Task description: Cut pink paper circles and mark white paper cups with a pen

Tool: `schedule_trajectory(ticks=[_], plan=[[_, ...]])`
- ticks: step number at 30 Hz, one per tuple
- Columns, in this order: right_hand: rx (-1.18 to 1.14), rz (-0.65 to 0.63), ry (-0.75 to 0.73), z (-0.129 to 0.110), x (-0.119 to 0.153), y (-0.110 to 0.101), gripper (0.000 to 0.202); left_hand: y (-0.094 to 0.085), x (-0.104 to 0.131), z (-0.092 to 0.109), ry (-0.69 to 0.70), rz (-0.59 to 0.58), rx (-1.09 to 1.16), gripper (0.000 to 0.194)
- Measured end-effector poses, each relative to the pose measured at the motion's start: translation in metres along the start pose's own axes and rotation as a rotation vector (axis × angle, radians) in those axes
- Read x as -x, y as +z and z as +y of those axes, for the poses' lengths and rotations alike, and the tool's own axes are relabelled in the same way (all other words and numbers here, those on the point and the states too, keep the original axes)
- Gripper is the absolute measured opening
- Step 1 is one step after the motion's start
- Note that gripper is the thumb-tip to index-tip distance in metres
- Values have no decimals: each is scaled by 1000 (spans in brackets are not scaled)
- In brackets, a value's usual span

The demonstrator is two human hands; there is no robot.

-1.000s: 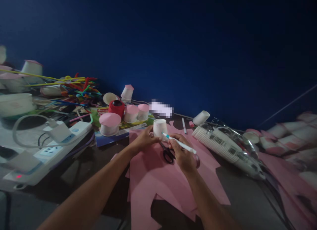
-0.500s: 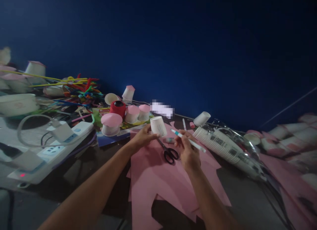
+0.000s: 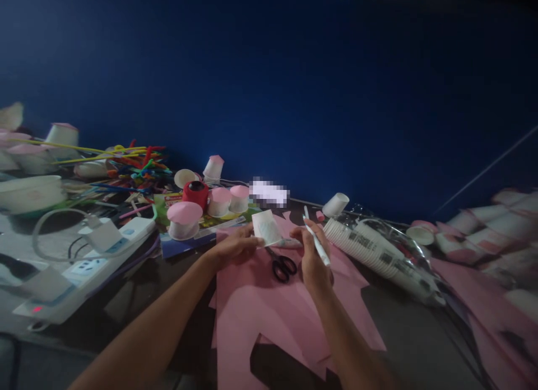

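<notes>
Tilted in my left hand [image 3: 237,245] is a white paper cup [image 3: 266,227], its side turned up toward me with faint marks on it. My right hand [image 3: 314,255] grips a white marker [image 3: 318,243] with a teal tip end, a short way right of the cup and apart from it. Black-handled scissors [image 3: 284,267] lie between the two hands on sheets of pink paper [image 3: 269,300]. The scissor blades are partly hidden by the cup and my left hand.
Pink-topped cups [image 3: 185,213] and a red round object [image 3: 195,195] stand left of centre. Farther left are colourful pipe cleaners [image 3: 145,160] and a power strip [image 3: 90,269]. Right lie a sleeve of stacked cups [image 3: 378,255], a lone white cup [image 3: 335,204] and a heap of cups [image 3: 483,227].
My left hand has turned the cup, so its side now faces up. My right hand has tilted the marker more steeply. The whole view has shifted slightly.
</notes>
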State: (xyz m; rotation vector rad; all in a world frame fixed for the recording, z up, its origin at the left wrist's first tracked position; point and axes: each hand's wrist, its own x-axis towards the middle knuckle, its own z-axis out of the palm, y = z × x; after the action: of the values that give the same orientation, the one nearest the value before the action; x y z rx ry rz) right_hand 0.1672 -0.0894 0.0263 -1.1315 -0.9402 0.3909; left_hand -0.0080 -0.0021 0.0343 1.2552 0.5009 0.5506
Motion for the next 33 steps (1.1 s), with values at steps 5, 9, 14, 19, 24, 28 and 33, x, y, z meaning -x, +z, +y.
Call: schedule_trajectory(ticks=[5, 9, 14, 19, 24, 28, 33], plan=[[9, 11, -2, -6, -3, -2, 33, 7, 1, 3, 65, -15, 157, 32], [-28, 10, 1, -9, -4, -3, 34, 8, 2, 2, 60, -49, 253, 23], [51, -55, -13, -6, -2, -5, 34, 2, 3, -5, 1, -128, 312, 35], [66, -55, -31, -1, 0, -4, 37, 1, 2, -6, 2, -109, 324, 37], [28, -75, -20, -7, 2, -2, 35, 5, 2, -4, 57, -137, 326, 32], [40, -79, -55, -9, 1, -4, 33, 4, 2, -3, 60, -125, 301, 32], [28, -82, -48, -10, 0, -4, 33, 5, 2, 0, 57, -95, 263, 30]])
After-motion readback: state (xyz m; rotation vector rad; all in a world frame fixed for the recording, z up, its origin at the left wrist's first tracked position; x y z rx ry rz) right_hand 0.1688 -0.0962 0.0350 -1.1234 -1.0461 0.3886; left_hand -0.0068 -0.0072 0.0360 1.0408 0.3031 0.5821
